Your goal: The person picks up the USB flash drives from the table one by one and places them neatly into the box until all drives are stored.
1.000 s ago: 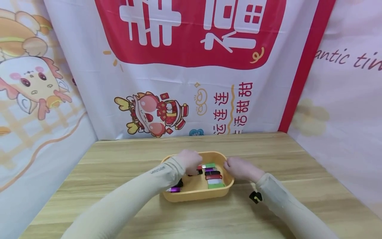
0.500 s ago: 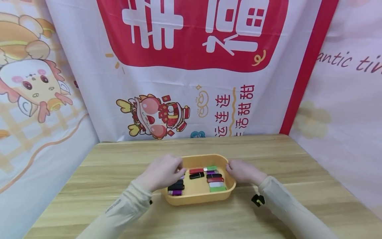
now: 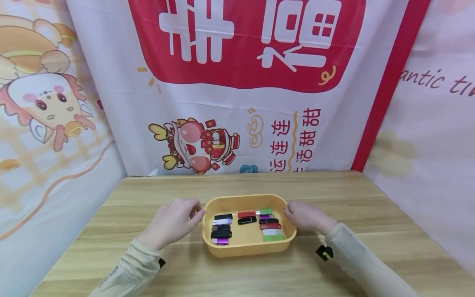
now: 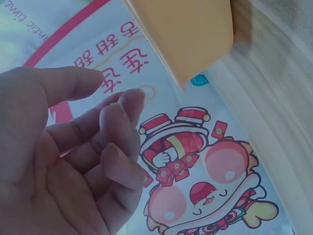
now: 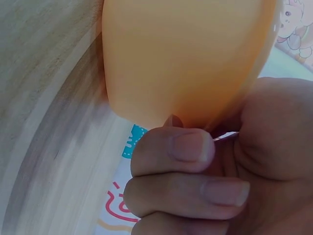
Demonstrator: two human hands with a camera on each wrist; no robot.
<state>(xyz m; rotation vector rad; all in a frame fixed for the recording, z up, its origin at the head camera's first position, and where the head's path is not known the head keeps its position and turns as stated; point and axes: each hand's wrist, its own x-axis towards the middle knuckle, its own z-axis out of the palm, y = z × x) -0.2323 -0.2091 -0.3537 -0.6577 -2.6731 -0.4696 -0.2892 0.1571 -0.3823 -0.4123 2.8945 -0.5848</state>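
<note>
A yellow plastic basket (image 3: 252,250) stands on the table with several USB flash drives lying flat in it. Along its left side runs a column of drives, including a lavender one (image 3: 222,222) and a purple one (image 3: 222,241). A red drive (image 3: 246,214) and a black drive (image 3: 247,220) lie near the middle; the right column ends in a green drive (image 3: 273,238). My left hand (image 3: 176,220) hangs loosely curled beside the left rim, holding nothing; the left wrist view shows a gap to the basket (image 4: 195,39). My right hand (image 3: 308,216) grips the right rim, fingers outside the wall (image 5: 186,58).
The wooden table (image 3: 156,189) extends around the basket on every side. Behind it hangs a printed red and white cloth (image 3: 208,99), and more printed cloth flanks both sides. Each wrist wears a small black device, the right one (image 3: 325,252) showing clearly.
My left hand has moved left from over the basket to outside its left rim, uncovering the left column of drives. My right hand keeps its grip on the rim.
</note>
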